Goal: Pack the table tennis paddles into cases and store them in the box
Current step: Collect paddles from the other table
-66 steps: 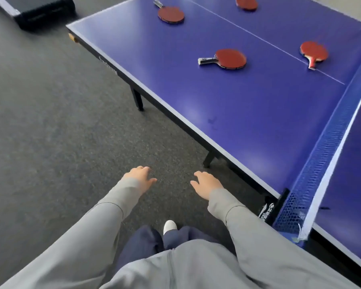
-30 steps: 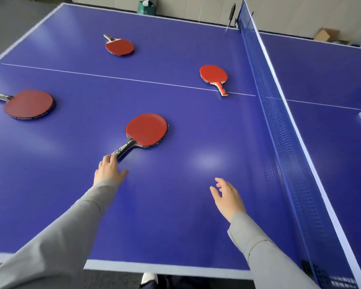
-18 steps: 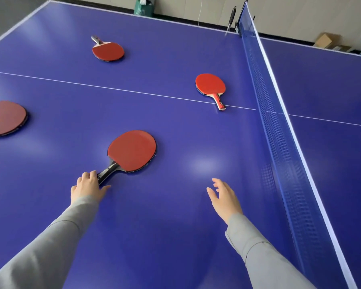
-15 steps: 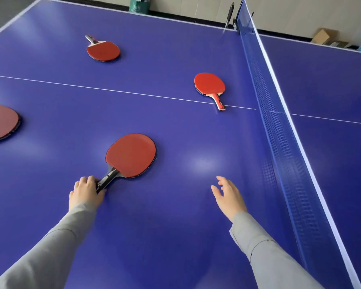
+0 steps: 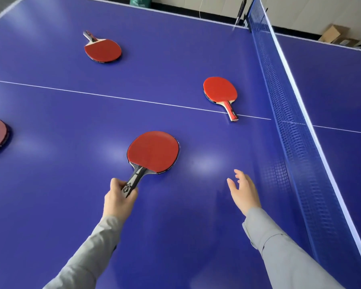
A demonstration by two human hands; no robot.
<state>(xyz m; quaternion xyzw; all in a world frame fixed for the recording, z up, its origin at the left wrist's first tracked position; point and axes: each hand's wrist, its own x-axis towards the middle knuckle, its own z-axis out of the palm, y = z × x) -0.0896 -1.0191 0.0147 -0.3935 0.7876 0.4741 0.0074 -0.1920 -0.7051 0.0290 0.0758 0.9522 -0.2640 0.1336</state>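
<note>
The table top (image 5: 196, 226) is showing a smooth, semi-glossy blue finish, throwing back soft patches of light. The nearest paddle (image 5: 153, 152) is wearing matt red rubber, its dark handle looking like glossy plastic. The paddle by the net (image 5: 220, 89) is showing pale wood at its neck. The net (image 5: 296, 142) is looking like woven mesh, the sleeves (image 5: 283, 259) like soft matt grey cloth.

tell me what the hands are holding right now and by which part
The left hand grips the nearest paddle by the end of its black handle. The right hand holds nothing and hangs open over the table.
</note>
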